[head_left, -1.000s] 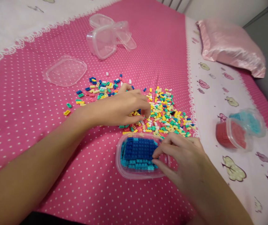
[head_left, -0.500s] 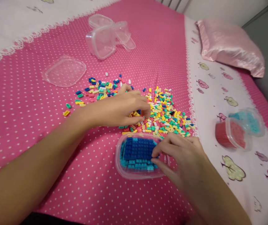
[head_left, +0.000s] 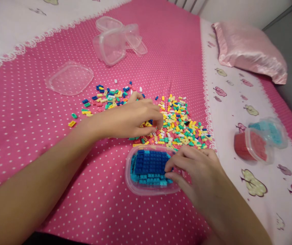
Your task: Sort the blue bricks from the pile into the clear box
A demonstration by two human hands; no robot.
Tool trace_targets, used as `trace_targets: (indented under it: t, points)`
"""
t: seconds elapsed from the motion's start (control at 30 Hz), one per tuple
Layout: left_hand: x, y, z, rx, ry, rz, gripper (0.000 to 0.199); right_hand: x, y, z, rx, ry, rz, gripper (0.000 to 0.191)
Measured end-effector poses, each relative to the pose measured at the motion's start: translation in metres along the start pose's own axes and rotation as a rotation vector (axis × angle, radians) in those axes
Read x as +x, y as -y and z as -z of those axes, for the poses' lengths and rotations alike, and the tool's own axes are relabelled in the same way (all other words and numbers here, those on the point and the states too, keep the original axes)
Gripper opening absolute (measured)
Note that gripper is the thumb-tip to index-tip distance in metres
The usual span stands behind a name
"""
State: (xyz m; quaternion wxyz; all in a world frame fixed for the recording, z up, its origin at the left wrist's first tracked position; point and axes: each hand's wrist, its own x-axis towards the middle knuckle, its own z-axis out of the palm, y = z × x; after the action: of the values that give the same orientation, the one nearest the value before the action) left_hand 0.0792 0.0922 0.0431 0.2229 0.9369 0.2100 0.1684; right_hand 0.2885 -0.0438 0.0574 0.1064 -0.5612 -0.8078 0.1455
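Observation:
A clear plastic container (head_left: 130,186) holds rows of dark blue toy bricks (head_left: 152,162) packed over lighter blue ones (head_left: 151,179). At its right side, my right hand (head_left: 195,170) pinches thumb and forefinger at the edge of the dark blue bricks. Behind the container lies a loose pile of small multicoloured toy bricks (head_left: 176,119). My left hand (head_left: 138,115) rests over the pile's middle, fingers curled and the thumb close to the forefinger. Whatever lies between those fingertips is hidden from me.
A clear lid (head_left: 70,78) lies at the left. Farther back, empty clear containers (head_left: 111,46) and lids sit together. To the right stand a container of red bricks (head_left: 246,146) and one of light blue bricks (head_left: 271,131). A pink pillow (head_left: 250,51) lies beyond on the bedspread.
Both hands and the container keep nearly the same positions; the whole view has shifted very slightly. No brick visibly changes place.

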Motion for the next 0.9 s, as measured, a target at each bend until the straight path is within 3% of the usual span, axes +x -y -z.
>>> trace_targets:
  t: [0.9]
  points:
    - [-0.0014, 0.0009, 0.0002, 0.031, 0.008, -0.008, 0.02, -0.0001, -0.0008, -0.0015, 0.032, -0.018, -0.016, 0.021]
